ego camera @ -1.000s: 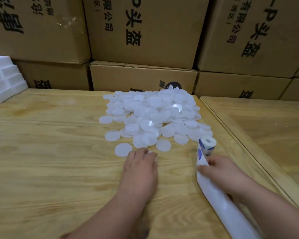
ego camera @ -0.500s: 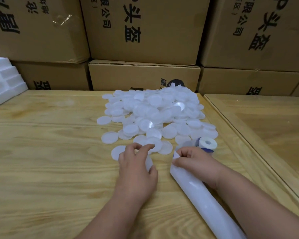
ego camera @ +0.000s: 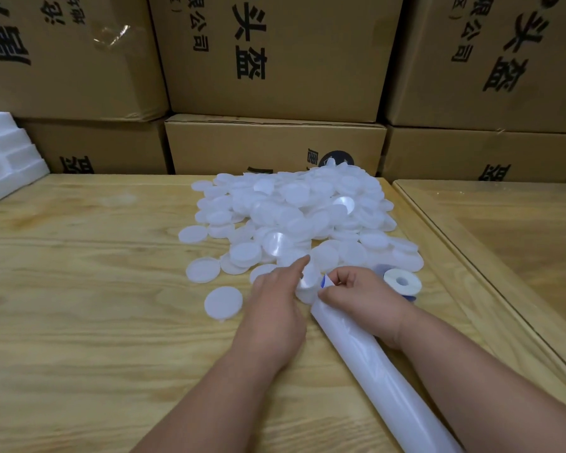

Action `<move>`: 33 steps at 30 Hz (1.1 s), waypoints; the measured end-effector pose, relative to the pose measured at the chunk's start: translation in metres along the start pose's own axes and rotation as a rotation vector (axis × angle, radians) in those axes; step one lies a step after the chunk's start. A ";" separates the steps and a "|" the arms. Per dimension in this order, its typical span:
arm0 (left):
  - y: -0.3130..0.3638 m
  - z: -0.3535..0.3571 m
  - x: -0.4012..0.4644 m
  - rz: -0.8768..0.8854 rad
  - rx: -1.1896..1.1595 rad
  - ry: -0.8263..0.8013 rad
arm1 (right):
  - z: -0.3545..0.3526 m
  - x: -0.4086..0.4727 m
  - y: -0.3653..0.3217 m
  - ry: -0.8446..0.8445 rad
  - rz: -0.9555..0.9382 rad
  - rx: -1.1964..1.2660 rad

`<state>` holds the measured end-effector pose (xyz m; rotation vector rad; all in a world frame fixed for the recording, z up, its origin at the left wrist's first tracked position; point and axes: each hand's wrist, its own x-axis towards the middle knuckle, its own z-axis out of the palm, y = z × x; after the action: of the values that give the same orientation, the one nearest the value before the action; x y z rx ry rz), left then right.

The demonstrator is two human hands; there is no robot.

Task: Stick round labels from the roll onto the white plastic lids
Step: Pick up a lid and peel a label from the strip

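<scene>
From the head view, your left hand (ego camera: 275,308) lies low on the wooden surface (ego camera: 79,322) with its forefinger stretched toward twelve o'clock, and its grip is pinching a white lid (ego camera: 307,284) at the near edge of the pile of white lids (ego camera: 301,217). Your right hand (ego camera: 360,299) sits just beside it at three o'clock, its grip pressed together on the end of the backing strip (ego camera: 373,371), where a bit of blue label (ego camera: 323,281) shows right against the held lid. The strip runs from that hand toward five o'clock, off the bottom edge. The label roll (ego camera: 402,282) stands on the surface just at two o'clock of your right hand, touching the pile's near edge. One lone lid (ego camera: 223,303) lies flat at nine o'clock of your left hand. Cardboard boxes (ego camera: 275,60) are stacked behind the surface, and white foam blocks (ego camera: 4,155) sit at ten o'clock.
</scene>
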<state>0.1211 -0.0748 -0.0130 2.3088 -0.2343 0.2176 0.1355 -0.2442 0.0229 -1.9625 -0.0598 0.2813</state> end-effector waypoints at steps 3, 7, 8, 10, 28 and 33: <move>0.005 -0.008 0.005 0.012 -0.102 -0.030 | 0.000 0.000 -0.003 0.036 -0.007 0.029; 0.012 -0.019 -0.005 -0.028 -0.331 0.066 | 0.003 -0.022 0.003 0.073 -0.053 0.101; 0.014 -0.020 -0.012 -0.045 -0.431 0.077 | 0.003 -0.029 0.005 0.058 -0.062 0.126; 0.016 -0.017 -0.024 -0.050 -0.590 0.079 | 0.005 -0.041 0.008 0.027 -0.077 0.185; 0.022 -0.008 -0.018 -0.015 -0.588 -0.024 | 0.009 -0.043 0.015 0.025 -0.230 0.255; 0.023 -0.008 -0.017 -0.129 -0.642 0.079 | 0.008 -0.042 0.016 0.054 -0.223 0.332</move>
<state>0.0985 -0.0831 0.0044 1.6669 -0.0937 0.1409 0.0912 -0.2505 0.0124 -1.6157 -0.1843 0.0844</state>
